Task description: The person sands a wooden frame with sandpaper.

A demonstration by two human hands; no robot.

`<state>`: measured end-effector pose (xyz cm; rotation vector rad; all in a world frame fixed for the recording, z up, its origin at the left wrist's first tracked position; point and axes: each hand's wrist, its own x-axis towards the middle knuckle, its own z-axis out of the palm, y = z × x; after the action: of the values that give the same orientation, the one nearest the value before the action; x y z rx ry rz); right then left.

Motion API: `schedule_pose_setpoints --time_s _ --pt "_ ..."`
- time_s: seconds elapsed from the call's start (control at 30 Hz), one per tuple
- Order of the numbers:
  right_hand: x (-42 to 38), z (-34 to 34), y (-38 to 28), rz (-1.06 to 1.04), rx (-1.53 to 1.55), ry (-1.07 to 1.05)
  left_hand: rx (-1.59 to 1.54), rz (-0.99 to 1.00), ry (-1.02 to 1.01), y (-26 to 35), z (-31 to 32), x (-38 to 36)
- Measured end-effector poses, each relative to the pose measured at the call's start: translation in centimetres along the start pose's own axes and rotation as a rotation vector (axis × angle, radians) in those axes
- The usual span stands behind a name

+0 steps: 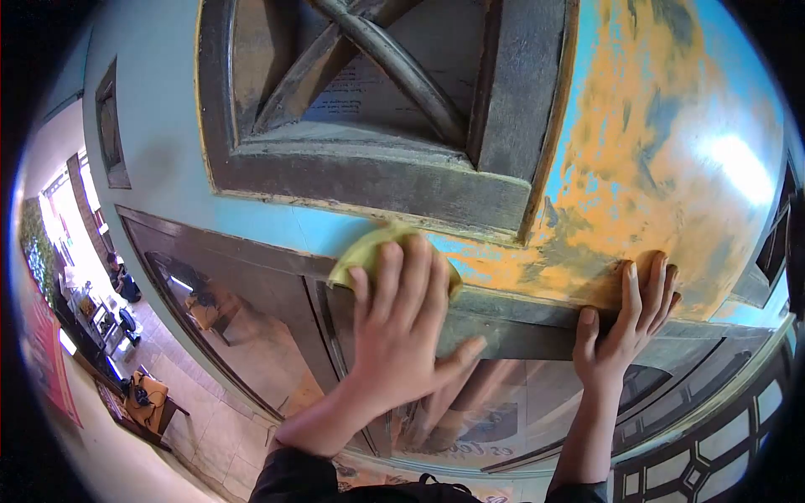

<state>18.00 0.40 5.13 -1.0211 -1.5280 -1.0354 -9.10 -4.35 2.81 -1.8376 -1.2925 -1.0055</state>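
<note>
My left hand (398,323) presses a yellow-green piece of sandpaper (356,256) with a curved edge against the wall strip below a dark wooden window frame (369,180). Its fingers lie over the sheet, and the thumb sticks out to the right. To the right, my right hand (625,327) rests with fingers spread on the lower part of the patchy wall (620,210), holding nothing. That wall shows orange, light blue and dark grey smears. The underside of the sandpaper is hidden.
Below my hands runs a dark wooden frame with glass panes (495,402). Crossed wooden bars (402,71) fill the window opening above. At left are an orange-brown chair (144,398) on the tiled floor and a person (123,277) farther back.
</note>
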Motion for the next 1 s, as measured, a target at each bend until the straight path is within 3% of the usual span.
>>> schedule_pose_setpoints --time_s 0.2,0.37,0.5,0.7,0.83,1.0 --pt "-0.2 -0.3 -0.1 0.015 0.018 -0.024 -0.019 -0.039 0.037 -0.4 -1.4 3.0" --pt "-1.3 -0.3 0.4 0.007 0.047 -0.056 -0.012 0.045 -0.003 1.6 1.2 -0.3" --pt "-1.6 -0.8 0.3 0.017 0.072 -0.089 0.017 0.009 -0.058 1.7 -1.2 3.2" --pt "-2.6 -1.5 0.4 0.051 0.134 -0.160 -0.045 0.000 -0.050 4.0 1.1 1.0" --pt "-2.4 -2.2 0.5 0.048 0.174 -0.195 -0.048 -0.007 -0.080 5.0 -1.2 4.7" --pt "-2.9 -3.2 1.4 0.030 0.201 -0.250 -0.038 -0.023 -0.035 6.7 1.5 2.5"
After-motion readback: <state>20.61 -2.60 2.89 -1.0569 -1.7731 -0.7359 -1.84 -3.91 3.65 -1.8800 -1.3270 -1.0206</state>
